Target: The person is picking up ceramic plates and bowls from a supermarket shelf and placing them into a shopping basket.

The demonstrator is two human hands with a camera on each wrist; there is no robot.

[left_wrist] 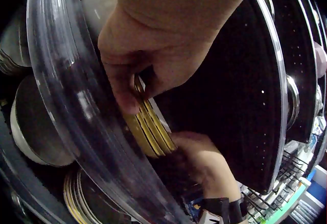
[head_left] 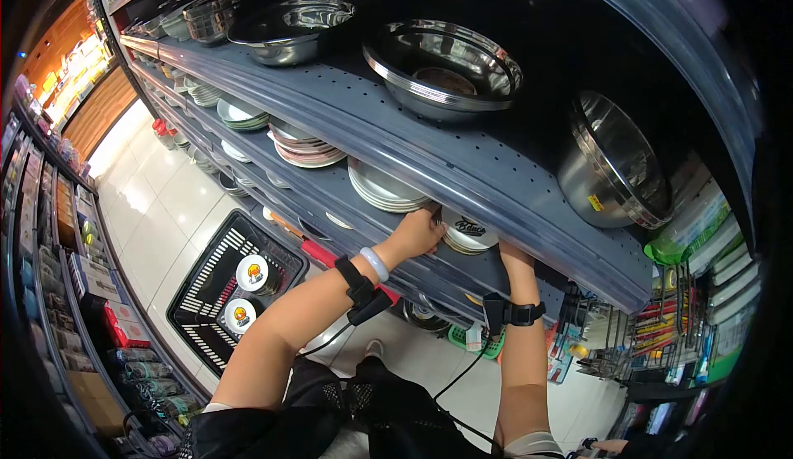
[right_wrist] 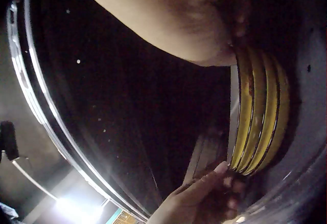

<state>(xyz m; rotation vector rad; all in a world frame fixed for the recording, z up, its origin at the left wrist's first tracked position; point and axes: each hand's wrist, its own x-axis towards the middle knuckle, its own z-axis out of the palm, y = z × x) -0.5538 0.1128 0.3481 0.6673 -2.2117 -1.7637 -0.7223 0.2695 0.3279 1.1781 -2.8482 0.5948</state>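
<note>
A small stack of plates (head_left: pixel 471 232) sits on the shelf below the steel bowls; the top one is white with black lettering. The rims of the stacked plates (left_wrist: pixel 150 127) show yellow from the side. My left hand (head_left: pixel 415 234) grips the stack's left edge, thumb at one face and fingers curled at the other. At the opposite edge, my right hand (head_left: pixel 516 259) holds the stack, its fingers partly hidden behind the plates in the right wrist view. Just left of my left hand stands a taller stack of white plates (head_left: pixel 384 186).
Steel bowls (head_left: pixel 446 71) line the shelf above, whose clear plastic front edge (head_left: pixel 363 158) overhangs my hands. A black basket (head_left: pixel 198 294) on the floor holds two stacks of white-topped items with a cartoon print. Hanging racks of utensils (head_left: pixel 661 310) stand at right.
</note>
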